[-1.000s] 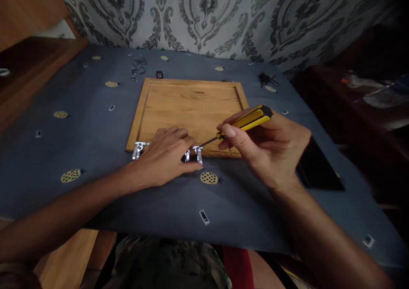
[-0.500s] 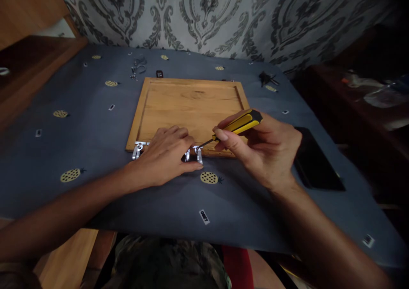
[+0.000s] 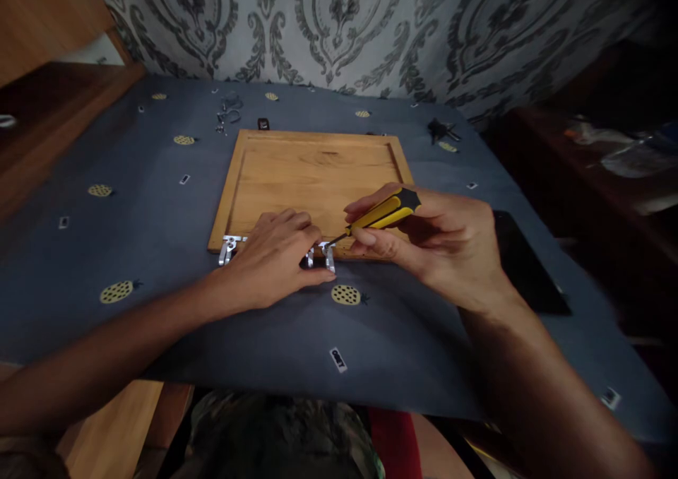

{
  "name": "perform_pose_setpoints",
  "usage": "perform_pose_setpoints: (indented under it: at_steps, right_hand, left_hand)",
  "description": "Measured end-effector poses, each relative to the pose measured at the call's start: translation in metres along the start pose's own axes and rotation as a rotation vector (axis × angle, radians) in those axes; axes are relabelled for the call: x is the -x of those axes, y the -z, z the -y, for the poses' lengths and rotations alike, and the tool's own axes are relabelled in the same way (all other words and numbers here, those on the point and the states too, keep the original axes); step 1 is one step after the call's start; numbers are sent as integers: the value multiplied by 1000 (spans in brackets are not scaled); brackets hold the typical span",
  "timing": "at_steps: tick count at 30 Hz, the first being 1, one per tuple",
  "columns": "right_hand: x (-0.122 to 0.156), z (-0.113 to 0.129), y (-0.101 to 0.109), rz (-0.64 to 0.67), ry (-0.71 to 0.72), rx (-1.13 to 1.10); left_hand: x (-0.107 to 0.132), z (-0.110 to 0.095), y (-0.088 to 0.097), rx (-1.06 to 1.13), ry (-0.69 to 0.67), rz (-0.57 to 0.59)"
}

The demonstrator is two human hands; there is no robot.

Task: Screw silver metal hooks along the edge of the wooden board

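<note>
A wooden panel [image 3: 312, 175] with a raised frame lies flat on a dark blue cloth. Two silver metal hinges sit at its near edge, one [image 3: 229, 247] at the left corner and one [image 3: 322, 254] further right. My left hand [image 3: 272, 256] rests palm down between them, its fingers curled over the right hinge and pressing it to the wood. My right hand [image 3: 439, 242] grips a yellow and black screwdriver [image 3: 378, 215], whose thin tip touches the top of the right hinge.
The blue cloth [image 3: 132, 217] with small pineapple prints covers the table up to a patterned wall. Loose metal parts [image 3: 227, 111] lie at the back left, dark small items [image 3: 442, 131] at the back right. A black phone [image 3: 524, 267] lies right of my right hand.
My right hand has swung left and lower, tilting the screwdriver handle down toward the panel while its tip stays at the right hinge. My left hand has not moved.
</note>
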State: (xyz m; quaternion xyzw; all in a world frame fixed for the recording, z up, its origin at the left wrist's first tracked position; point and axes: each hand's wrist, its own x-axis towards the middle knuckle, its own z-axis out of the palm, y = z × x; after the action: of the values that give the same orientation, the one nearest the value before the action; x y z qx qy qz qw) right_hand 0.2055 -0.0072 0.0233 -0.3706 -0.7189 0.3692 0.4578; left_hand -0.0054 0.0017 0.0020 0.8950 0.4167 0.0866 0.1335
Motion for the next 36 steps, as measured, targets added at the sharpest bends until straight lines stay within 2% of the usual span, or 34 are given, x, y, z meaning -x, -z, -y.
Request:
perform_pose_setpoints:
  at_steps: [14,21,25,32,36]
  right_hand:
    - [3,-10,-6,-161,141,375]
    - [5,-16,-11,-232,142,308]
    - [7,-17,-14,-280,238,363]
    - [8,-12,-16,-245,425,482]
    - [11,-10,-15,-303,388,374]
  left_hand:
    - [0,-1,1,-12,25,22]
    - [0,0,0,-1,-8,-6]
    - [0,-1,0,-5,8,7]
    - [1,-2,-1,-33,17,3]
    - [2,-1,-1,-27,1,-16]
